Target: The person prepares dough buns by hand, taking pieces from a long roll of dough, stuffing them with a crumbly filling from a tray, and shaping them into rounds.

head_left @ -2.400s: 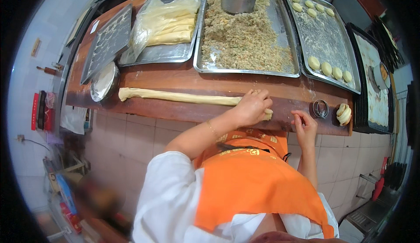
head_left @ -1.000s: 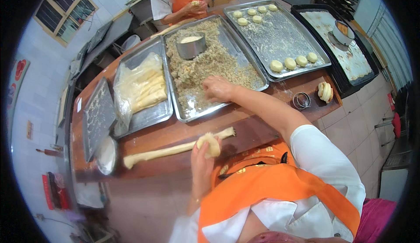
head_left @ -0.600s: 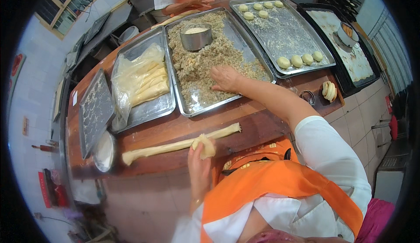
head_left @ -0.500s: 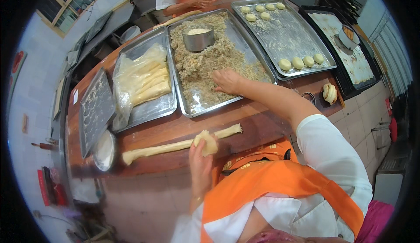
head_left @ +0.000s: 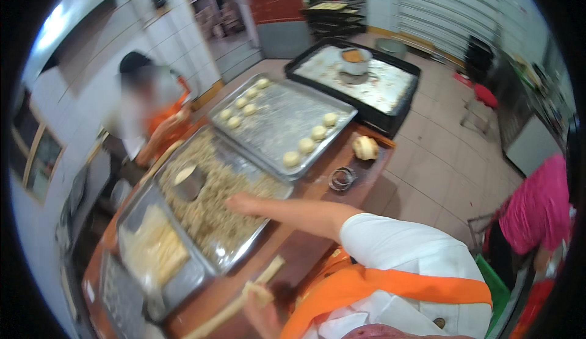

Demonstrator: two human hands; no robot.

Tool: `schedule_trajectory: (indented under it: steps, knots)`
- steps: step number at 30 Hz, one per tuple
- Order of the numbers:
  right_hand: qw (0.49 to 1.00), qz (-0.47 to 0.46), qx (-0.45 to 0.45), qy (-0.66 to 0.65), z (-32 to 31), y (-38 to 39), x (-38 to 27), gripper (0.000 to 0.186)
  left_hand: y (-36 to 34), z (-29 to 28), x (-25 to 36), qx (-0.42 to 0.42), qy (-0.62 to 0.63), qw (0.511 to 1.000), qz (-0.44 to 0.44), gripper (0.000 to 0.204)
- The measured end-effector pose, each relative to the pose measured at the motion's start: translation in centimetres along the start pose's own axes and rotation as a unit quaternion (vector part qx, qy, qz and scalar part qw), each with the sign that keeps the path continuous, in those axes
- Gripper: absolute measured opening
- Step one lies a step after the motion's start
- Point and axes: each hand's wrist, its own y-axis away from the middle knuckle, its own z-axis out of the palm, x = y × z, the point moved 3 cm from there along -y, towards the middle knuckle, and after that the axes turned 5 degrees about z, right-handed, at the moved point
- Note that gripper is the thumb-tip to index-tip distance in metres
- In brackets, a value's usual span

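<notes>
My left hand [head_left: 264, 316], near the lower edge, is closed on a flattened round of pale dough [head_left: 261, 291]. Beside it a long rope of dough [head_left: 235, 307] lies slantwise on the wooden table. With the arm stretched out, my right hand [head_left: 243, 204] touches the crumbly beige filling [head_left: 210, 217] in a metal tray [head_left: 249, 245]; its fingers are blurred and partly hidden. A round metal container [head_left: 189, 184] with pale contents sits in that filling. To the left, more dough under plastic film [head_left: 157, 247] rests in another metal tray [head_left: 194, 273].
Small dough rounds [head_left: 306, 145] sit on a floured tray [head_left: 268, 119]. Metal rings [head_left: 342, 179] and a pale layered piece [head_left: 365, 148] lie at the table's right end. Beyond stands a black-rimmed tray [head_left: 403, 86]. A co-worker [head_left: 162, 119] is across the table; another person in pink [head_left: 537, 201] is at right.
The view has swung to the right, bringing the doorway and the person in pink into sight. My right hand is still at the filling; my left still holds the dough round.
</notes>
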Motion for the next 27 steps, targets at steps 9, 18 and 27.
schedule_trajectory:
  steps: [9,18,27]
  knots:
    - [0.987,-0.088,0.134,0.031,-6.0,2.8,3.9,0.048,-1.6,8.3,0.3,-0.088,-0.019,0.991,-0.102,0.032]
    - [0.966,-0.195,0.165,-0.028,-5.7,0.8,5.8,0.041,-3.5,4.9,-1.3,-0.145,0.119,0.958,-0.215,0.027]
    - [0.975,-0.151,0.157,0.049,-6.9,4.4,4.0,0.049,-1.7,7.5,-1.0,-0.025,-0.198,0.977,-0.074,0.039]
